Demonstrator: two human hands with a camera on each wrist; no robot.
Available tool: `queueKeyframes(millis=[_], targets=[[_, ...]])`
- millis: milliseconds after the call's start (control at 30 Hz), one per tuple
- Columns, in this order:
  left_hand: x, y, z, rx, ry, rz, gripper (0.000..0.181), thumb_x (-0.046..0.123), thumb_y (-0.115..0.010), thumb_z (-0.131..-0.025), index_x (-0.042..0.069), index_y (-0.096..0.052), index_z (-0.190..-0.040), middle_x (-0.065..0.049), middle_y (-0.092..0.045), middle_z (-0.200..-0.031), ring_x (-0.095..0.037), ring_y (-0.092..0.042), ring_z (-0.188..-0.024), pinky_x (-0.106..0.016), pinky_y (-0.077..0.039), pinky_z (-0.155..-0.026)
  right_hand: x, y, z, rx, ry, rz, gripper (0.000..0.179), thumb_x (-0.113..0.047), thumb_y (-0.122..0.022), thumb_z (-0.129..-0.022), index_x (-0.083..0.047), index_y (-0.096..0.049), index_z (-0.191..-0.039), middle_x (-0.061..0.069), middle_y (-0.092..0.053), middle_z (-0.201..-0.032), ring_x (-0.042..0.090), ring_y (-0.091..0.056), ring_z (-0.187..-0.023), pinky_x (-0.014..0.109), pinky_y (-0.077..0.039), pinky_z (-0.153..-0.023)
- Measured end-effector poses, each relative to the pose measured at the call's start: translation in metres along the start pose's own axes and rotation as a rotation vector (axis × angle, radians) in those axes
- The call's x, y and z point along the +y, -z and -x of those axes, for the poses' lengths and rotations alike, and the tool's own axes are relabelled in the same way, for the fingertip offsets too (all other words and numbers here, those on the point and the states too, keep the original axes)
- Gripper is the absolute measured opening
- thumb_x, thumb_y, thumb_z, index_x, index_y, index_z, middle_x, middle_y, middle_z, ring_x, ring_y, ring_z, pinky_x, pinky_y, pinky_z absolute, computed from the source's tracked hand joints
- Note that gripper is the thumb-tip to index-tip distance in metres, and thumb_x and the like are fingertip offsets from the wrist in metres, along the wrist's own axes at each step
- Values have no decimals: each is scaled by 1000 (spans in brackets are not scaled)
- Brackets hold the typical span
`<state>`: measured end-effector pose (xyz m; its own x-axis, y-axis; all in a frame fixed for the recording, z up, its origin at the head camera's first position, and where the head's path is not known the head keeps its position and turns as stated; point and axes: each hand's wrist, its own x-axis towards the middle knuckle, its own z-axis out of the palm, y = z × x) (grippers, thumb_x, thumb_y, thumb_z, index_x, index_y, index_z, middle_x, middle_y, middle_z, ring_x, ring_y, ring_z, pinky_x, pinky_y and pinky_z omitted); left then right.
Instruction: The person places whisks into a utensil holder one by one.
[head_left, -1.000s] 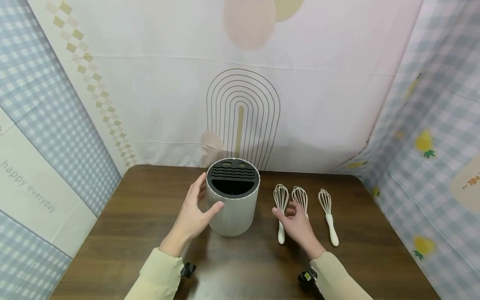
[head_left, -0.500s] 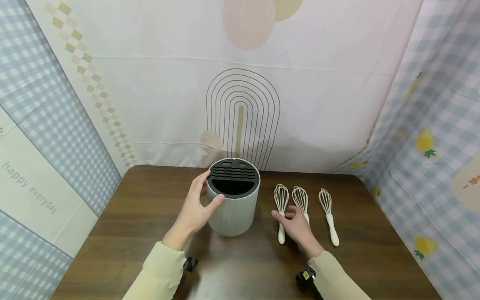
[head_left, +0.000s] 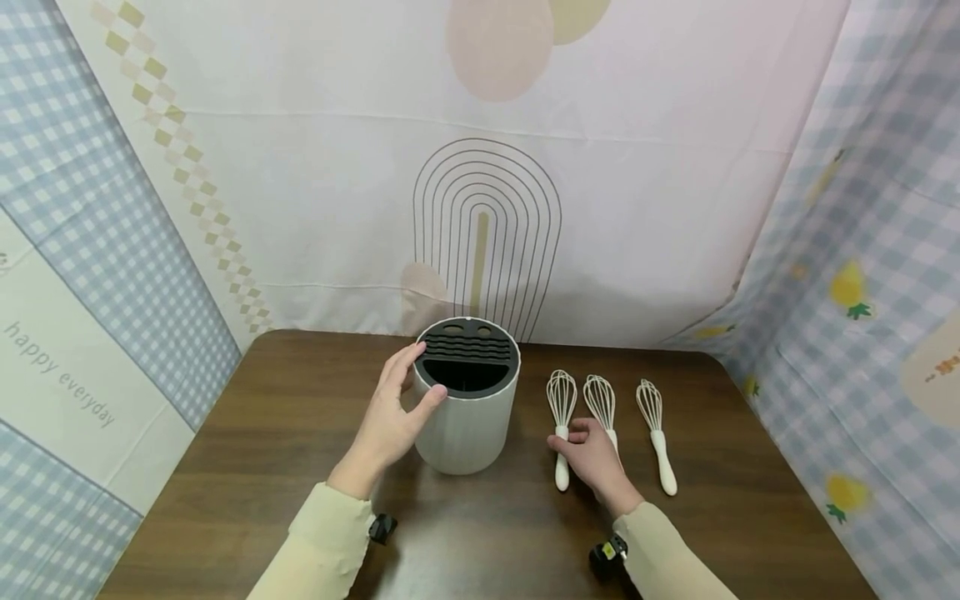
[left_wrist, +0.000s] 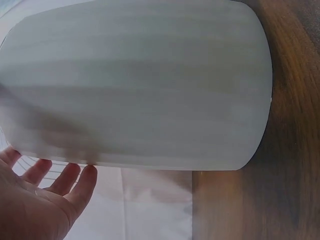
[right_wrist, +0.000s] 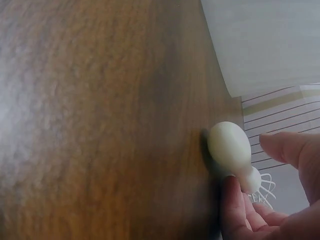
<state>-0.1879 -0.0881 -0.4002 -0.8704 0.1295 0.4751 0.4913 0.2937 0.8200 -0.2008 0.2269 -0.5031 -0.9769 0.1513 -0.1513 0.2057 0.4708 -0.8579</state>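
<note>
The left whisk (head_left: 562,431), handle near and wires far, lies between the thumb and fingers of the right hand (head_left: 594,458), with a gap by the thumb. The left hand (head_left: 386,427), farther off, spreads against the left side of the pot (head_left: 468,433).

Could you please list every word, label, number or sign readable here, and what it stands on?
"happy everyday": on the white panel of the blue-checked cloth at left.
Yellow-green patch on the right wrist's black device: too small to read.
Grey holder and three whisks: no lettering I can make out.
</note>
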Motion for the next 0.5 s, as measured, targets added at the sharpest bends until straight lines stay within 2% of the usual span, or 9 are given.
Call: queueKeyframes(millis=[67, 167, 300, 500], targets=[[2, -1, 0, 7, -1, -1, 61, 13, -67, -91, 0, -40, -144, -21, -34, -148, -32, -38, -131, -54, -38, -102, 0, 0, 0, 1, 0, 8, 59, -21, -72, -87, 9, -44, -130, 21, -60, -109, 27, -60, -96, 35, -51, -75], [-16, -5, 0, 26, -6, -30, 63, 21, -68, -91, 9, -40, -146, -12, -34, -149, -26, -38, -132, -51, -39, -102, 0, -1, -2, 6, -4, 20, 52, -19, -72, -87, 9, -49, -125, 20, -61, -106, 26, -59, -94, 33, -51, -74], [-38, -11, 1, 50, 16, -101, 66, 38, -68, -90, 22, -39, -147, -1, -32, -151, -18, -35, -134, -45, -36, -105, 1, -2, -3, 11, -11, 40, 48, -18, -71, -87, 8, -51, -122, 18, -61, -103, 25, -59, -91, 33, -51, -73], [-34, -14, 5, 57, 47, -145, 67, 46, -67, -89, 24, -39, -147, -3, -32, -151, -20, -33, -136, -46, -32, -108, 2, -2, -5, 9, -17, 49, 39, -14, -70, -88, 8, -56, -116, 14, -61, -97, 23, -58, -86, 33, -50, -70]])
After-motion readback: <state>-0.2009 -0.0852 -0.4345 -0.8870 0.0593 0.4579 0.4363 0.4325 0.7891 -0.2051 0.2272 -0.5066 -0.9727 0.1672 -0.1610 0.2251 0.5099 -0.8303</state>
